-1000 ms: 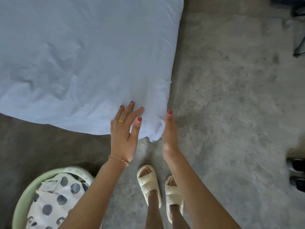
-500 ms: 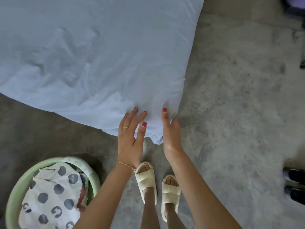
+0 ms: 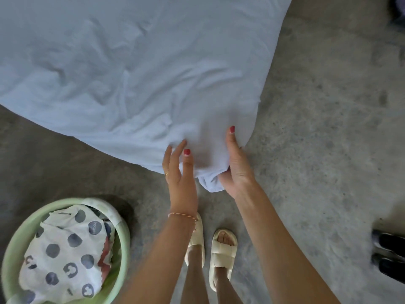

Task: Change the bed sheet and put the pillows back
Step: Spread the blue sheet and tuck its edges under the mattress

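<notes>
- Laundry sits at the lower left: a round pale-green plastic basket (image 3: 122, 244) on the grey concrete floor (image 3: 317, 150), filled with white cloth printed with dark blue dots (image 3: 63, 249).
- Above and across the upper left spreads the pale blue, wrinkled bed sheet (image 3: 131, 73), covering the bed down to its near corner, which points toward the person.
- The left hand (image 3: 180, 174) is at the left side of that corner, fingers loosely spread with their tips tucked into the fabric's edge and thumb lying on top; it wears a thin gold ring and a beaded bracelet at the wrist.
- Between the hands a bunched fold of sheet hangs below the corner.
- The right hand (image 3: 235, 170) cups the right side of the corner, thumb on top of the cloth and the other fingers hidden beneath, gripping the sheet.
- Below, two feet stand in cream slide sandals (image 3: 221, 257).
- At the far right edge lie dark shoes (image 3: 392, 255).
</notes>
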